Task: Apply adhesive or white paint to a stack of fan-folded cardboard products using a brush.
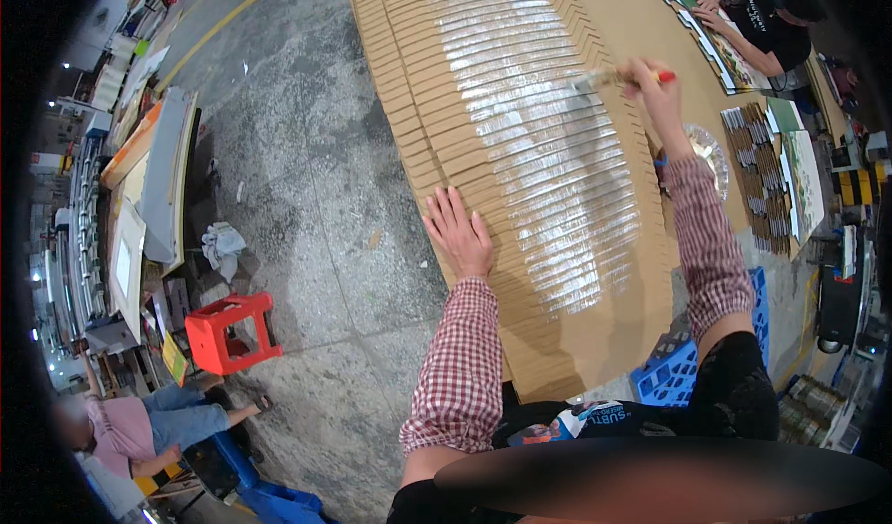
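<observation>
A long row of overlapping brown cardboard sheets [557,357] lies fanned out before me, with a wet, shiny whitish coating [548,180] along its middle. My left hand [460,234] rests flat on the left border of the sheets, fingers stretched out. Toward the far right side, my right hand [650,92] is closed around a brush [609,79] with a red-tipped handle. The brush's pale bristles point left, over the coated strip; whether they touch it I cannot tell. Beside my right forearm stands a clear round bowl [719,166] with whitish stuff in it, partly covered by my sleeve.
Stacked cardboard pieces [754,176] and printed boards [801,185] lie at the right. Beyond them a co-worker [771,22] handles a printed board. A blue plastic pallet [667,373] is below the table. On the left floor stands a red stool [232,334], near a seated person [139,426].
</observation>
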`<state>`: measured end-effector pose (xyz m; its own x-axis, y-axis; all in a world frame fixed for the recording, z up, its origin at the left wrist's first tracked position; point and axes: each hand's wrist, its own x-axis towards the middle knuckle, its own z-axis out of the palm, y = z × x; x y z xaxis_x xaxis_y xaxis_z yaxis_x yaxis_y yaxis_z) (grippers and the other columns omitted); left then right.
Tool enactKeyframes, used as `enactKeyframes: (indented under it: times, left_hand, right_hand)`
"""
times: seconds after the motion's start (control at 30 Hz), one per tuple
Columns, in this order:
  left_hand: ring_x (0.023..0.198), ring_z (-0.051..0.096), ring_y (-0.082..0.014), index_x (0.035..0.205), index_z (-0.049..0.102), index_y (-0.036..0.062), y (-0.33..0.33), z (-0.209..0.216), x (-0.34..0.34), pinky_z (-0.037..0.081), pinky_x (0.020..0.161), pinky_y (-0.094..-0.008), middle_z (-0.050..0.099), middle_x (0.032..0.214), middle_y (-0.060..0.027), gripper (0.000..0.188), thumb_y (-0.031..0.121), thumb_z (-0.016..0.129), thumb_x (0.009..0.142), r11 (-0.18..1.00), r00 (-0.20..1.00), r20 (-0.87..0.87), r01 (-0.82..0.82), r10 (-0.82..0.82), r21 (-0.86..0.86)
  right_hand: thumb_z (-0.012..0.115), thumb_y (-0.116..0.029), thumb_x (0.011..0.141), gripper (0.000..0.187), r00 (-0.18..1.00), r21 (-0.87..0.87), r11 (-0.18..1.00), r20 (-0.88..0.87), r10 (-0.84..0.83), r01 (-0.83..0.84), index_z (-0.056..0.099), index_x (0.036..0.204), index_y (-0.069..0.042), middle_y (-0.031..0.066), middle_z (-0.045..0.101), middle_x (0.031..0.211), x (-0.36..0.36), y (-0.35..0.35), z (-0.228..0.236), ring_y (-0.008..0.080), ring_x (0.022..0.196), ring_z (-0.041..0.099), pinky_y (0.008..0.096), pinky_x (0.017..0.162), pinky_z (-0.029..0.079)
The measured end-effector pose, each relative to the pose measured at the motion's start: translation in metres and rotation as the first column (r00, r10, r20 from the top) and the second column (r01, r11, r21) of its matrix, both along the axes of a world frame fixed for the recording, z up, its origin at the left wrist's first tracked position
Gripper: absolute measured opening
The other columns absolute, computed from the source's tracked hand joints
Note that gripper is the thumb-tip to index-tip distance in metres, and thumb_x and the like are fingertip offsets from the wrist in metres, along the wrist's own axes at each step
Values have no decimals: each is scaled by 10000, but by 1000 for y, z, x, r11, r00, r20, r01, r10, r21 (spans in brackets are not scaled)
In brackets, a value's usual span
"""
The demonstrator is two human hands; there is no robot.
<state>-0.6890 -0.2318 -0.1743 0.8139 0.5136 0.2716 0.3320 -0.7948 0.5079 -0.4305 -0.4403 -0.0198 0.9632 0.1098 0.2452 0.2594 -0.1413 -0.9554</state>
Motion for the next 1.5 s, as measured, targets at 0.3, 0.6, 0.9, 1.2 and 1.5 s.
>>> enactKeyframes:
  times: [0.3, 0.6, 0.9, 1.2, 1.5]
  left_hand:
    - [1349, 134, -339, 1383, 259, 33, 4, 6, -2, 61, 1083, -498, 208, 1452, -157, 562, 249, 387, 879, 1000, 1000, -29, 0, -1, -7]
    - [1353, 130, -332, 1382, 261, 32, -5, 4, 7, 59, 1083, -491, 217, 1450, -151, 559, 253, 378, 882, 999, 1000, -11, 17, -17, -33]
    - [1352, 136, -329, 1379, 271, 35, 2, 0, 2, 53, 1084, -478, 219, 1450, -151, 555, 253, 383, 881, 1000, 1000, -6, 7, -8, -20]
    - [1344, 163, -324, 1377, 274, 35, -2, -4, 6, 63, 1087, -454, 256, 1437, -142, 524, 268, 347, 914, 1000, 998, 60, 7, -9, 22]
    - [1347, 138, -333, 1385, 219, 4, -26, 3, -34, 73, 1089, -452, 186, 1452, -177, 537, 273, 316, 930, 999, 998, 59, -30, 29, 19]
  right_hand:
    - [530, -171, 812, 229, 997, -96, 995, -77, 6, -14, 628, 713, 11, 40, 590, 597, 53, 18, -22, 103, 482, 559, 215, 457, 451]
    - [555, -225, 834, 274, 998, 65, 996, -37, -56, 58, 619, 705, 8, 54, 612, 623, 57, 15, -10, 91, 437, 505, 204, 396, 384]
    - [592, -243, 843, 244, 953, -170, 985, -300, -37, -15, 634, 752, -20, 29, 619, 668, -87, -71, -32, 72, 503, 521, 193, 454, 404]
    - [543, -183, 869, 250, 946, -185, 981, -302, -114, 59, 611, 714, 0, 21, 600, 658, -183, -143, -66, 78, 527, 537, 209, 477, 427]
    - [531, -181, 877, 231, 968, -60, 989, -205, -146, 137, 613, 747, -9, 21, 609, 697, -174, -126, -68, 72, 530, 533, 201, 500, 426]
